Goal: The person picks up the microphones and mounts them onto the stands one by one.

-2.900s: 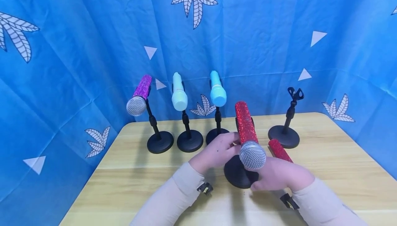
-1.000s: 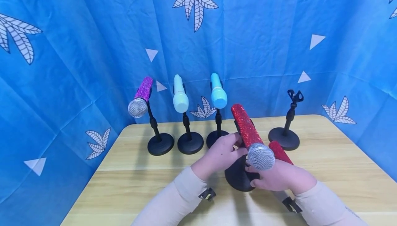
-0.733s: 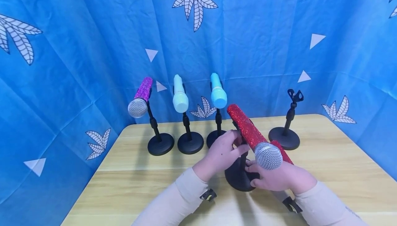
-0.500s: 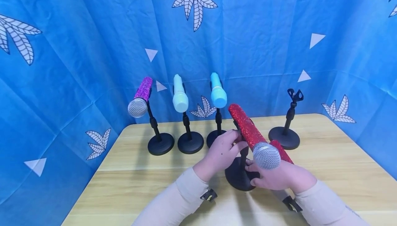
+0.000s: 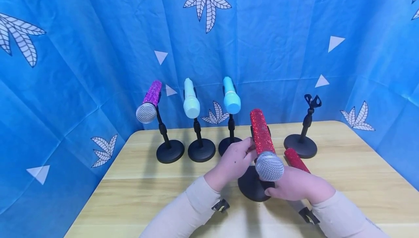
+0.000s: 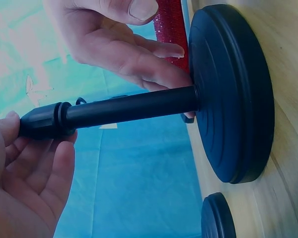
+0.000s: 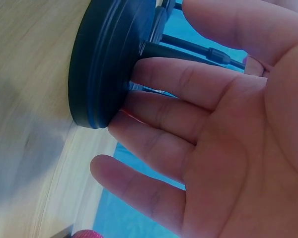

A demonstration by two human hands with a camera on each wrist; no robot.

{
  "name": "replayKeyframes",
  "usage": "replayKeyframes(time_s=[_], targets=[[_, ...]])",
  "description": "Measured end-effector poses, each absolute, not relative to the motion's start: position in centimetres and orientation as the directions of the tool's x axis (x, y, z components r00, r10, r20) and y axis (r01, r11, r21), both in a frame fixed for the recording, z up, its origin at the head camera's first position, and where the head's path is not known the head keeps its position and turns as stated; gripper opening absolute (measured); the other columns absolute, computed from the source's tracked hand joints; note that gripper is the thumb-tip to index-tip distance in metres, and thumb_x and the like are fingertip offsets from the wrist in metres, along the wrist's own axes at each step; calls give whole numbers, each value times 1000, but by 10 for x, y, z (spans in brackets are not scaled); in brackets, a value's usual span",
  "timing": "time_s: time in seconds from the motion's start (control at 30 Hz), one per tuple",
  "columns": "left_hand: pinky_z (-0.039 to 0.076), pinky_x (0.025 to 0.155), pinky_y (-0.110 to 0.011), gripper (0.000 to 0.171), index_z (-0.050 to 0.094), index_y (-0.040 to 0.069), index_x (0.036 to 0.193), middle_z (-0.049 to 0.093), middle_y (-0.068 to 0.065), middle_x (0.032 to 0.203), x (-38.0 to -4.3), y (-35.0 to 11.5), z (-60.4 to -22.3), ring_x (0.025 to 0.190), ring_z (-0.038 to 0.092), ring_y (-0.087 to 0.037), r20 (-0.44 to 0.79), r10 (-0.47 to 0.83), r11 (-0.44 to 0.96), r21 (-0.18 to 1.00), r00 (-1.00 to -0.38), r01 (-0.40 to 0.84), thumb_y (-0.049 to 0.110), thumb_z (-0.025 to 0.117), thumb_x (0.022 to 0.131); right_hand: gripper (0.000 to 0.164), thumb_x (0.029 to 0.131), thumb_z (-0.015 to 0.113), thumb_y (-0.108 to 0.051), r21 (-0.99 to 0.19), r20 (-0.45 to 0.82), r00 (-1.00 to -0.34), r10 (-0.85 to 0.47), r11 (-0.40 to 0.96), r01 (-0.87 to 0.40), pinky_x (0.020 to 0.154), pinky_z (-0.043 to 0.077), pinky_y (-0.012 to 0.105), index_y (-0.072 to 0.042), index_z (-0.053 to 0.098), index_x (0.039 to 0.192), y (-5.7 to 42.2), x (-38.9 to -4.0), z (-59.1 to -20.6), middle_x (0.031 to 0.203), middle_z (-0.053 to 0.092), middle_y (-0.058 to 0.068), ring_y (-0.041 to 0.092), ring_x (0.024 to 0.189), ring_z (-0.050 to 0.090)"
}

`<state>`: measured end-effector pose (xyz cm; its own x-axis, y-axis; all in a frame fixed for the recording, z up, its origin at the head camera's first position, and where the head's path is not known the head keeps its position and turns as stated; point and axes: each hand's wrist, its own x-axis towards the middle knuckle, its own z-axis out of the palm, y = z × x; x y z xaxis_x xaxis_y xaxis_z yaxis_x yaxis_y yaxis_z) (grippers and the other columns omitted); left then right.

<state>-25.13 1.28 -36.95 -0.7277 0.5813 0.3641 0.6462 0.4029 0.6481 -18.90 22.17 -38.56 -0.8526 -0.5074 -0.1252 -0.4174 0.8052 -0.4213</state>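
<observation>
A glittery red microphone (image 5: pixel 262 134) with a silver mesh head sits in the clip of a black stand (image 5: pixel 250 185), its head towards me. My left hand (image 5: pixel 231 163) holds the stand's upper pole; in the left wrist view thumb and fingers pinch the collar (image 6: pixel 47 121). My right hand (image 5: pixel 296 185) is low at the round base, partly behind the microphone head. In the right wrist view its fingers (image 7: pixel 179 82) are extended and touch the base (image 7: pixel 107 64). A second red microphone (image 5: pixel 295 160) lies on the table behind the right hand, partly hidden.
Further back stand a purple microphone (image 5: pixel 152 94), a pale mint one (image 5: pixel 191 101) and a light blue one (image 5: pixel 231 98), each on a black stand. An unloaded stand with a bare clip (image 5: pixel 300 143) is at the right. Blue curtains (image 5: pixel 278 49) enclose the wooden table (image 5: pixel 137 194).
The red microphone's head swung to the right, then back left to point towards me. The left hand shifted slightly while holding the pole; the right hand stayed at the base.
</observation>
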Motion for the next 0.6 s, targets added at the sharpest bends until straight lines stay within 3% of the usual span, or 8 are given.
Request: replayKeyframes(time_s=[0.1, 0.17, 0.37, 0.6], targets=[[52, 81, -21, 15, 66, 17, 117, 72, 7, 109, -252, 13, -369, 92, 63, 0, 359, 581, 393, 663, -730, 638, 19, 57, 105, 50, 86, 79, -37, -426, -118, -851, -511, 800, -421, 96, 50, 54, -13, 69, 128, 222, -188, -385, 123, 66, -1, 26, 116, 60], [52, 81, -22, 15, 67, 17, 116, 71, 8, 108, -252, 13, -369, 92, 62, -1, 368, 576, 395, 657, -730, 643, 18, 57, 105, 49, 86, 79, -36, -426, -109, -851, -513, 798, -427, 96, 50, 54, -13, 69, 128, 221, -189, -386, 123, 67, -1, 27, 118, 60], [50, 82, -22, 15, 68, 13, 113, 65, 7, 103, -254, 13, -369, 91, 58, -4, 379, 570, 421, 627, -729, 655, 14, 55, 104, 55, 84, 80, -38, -403, -108, -857, -504, 810, -425, 89, 54, 48, -11, 63, 130, 222, -191, -386, 114, 65, 0, 15, 95, 63], [51, 91, -25, 22, 63, 14, 123, 71, 2, 119, -253, 11, -370, 106, 64, -3, 334, 595, 422, 644, -731, 639, 16, 51, 106, 59, 85, 80, -36, -414, -114, -859, -500, 809, -416, 89, 54, 48, -6, 59, 131, 222, -190, -387, 107, 65, -2, 10, 88, 62]])
